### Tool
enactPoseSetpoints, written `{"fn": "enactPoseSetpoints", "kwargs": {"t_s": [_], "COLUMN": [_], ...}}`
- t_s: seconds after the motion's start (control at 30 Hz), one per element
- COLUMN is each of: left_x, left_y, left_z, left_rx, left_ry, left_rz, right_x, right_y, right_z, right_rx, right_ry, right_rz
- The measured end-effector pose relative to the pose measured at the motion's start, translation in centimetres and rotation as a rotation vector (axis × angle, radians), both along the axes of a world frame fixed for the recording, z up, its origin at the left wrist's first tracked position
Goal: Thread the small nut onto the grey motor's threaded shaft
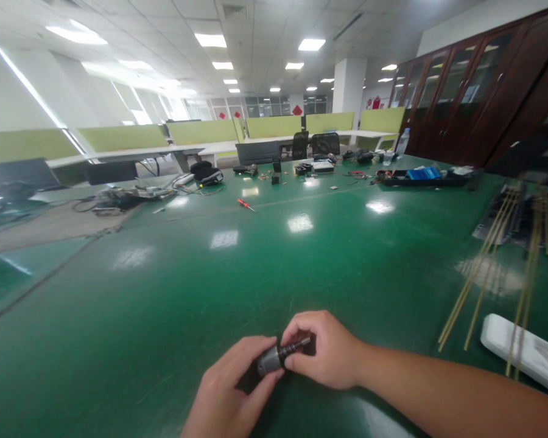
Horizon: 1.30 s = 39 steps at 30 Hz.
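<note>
Low in the middle of the head view, a small motor [268, 361] with a grey metal cylinder body is held just above the green tabletop [201, 292]. A dark, ridged shaft sticks out of it towards the upper right. My left hand [235, 386] is closed round the cylinder body, thumb below and fingers above. With thumb and index finger, my right hand [331, 351] pinches the motor near the base of the shaft. The shaft's tip shows between the right fingers. Part of the body is hidden behind the left fingers.
A red screwdriver [244, 204] lies farther up the table. Thin wooden sticks [477, 274] and a white case [527, 353] are at the right. Along the far edge are a black tray [395, 180], a plastic bottle [402, 146], a black pouch [209, 176] and cables.
</note>
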<state>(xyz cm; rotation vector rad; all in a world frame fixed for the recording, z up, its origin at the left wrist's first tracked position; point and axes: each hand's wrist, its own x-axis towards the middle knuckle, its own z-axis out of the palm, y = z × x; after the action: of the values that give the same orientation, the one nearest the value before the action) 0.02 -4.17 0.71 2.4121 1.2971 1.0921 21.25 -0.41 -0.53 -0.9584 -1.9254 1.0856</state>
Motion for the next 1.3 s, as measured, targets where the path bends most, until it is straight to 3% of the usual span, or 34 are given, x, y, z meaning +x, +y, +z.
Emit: {"fn": "enactPoseSetpoints", "kwargs": {"t_s": [1.3], "left_x": [-0.47], "left_y": [-0.31], "left_z": [0.61], "left_rx": [0.081], "left_ry": [0.040], "left_rz": [-0.003], "right_x": [0.18], "right_y": [0.34], "right_z": [0.15], "right_rx": [-0.011], "right_ry": [-0.002], "right_rz": [0.020]}}
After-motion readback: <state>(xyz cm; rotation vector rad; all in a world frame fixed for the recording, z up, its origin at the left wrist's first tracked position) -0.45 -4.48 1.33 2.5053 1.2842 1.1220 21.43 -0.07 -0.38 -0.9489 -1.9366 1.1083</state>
